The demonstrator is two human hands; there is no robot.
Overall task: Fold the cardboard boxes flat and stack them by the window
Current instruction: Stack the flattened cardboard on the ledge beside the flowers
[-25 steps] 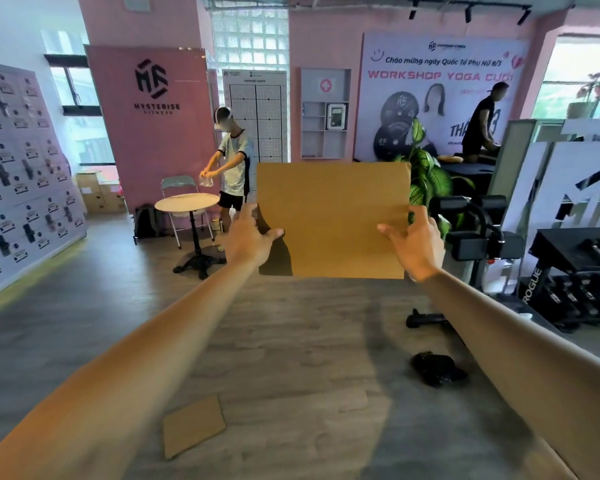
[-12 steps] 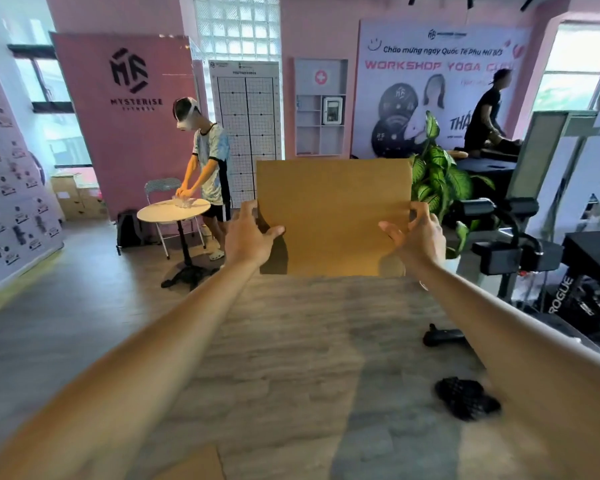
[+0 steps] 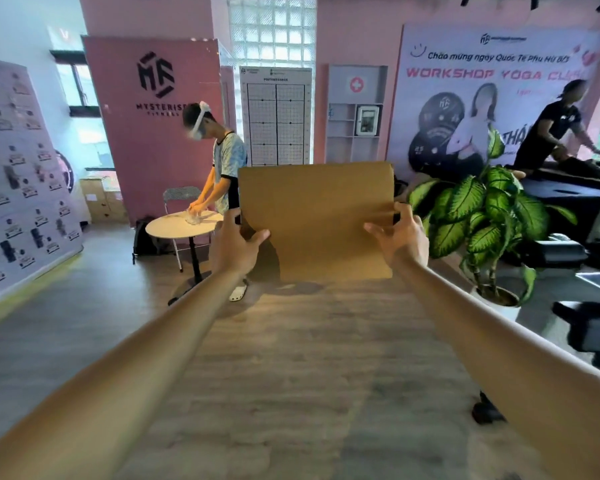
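Flattened cardboard box stays upright; left hand & right hand fingers still clamped on its side edges; bkgd shifted.

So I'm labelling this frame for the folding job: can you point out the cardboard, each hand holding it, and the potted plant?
cardboard [image 3: 317, 216]: head view, middle of its flat face.
left hand [image 3: 234, 242]: head view, back of hand.
right hand [image 3: 400, 237]: head view, back of hand.
potted plant [image 3: 484, 206]: head view, a leaf.
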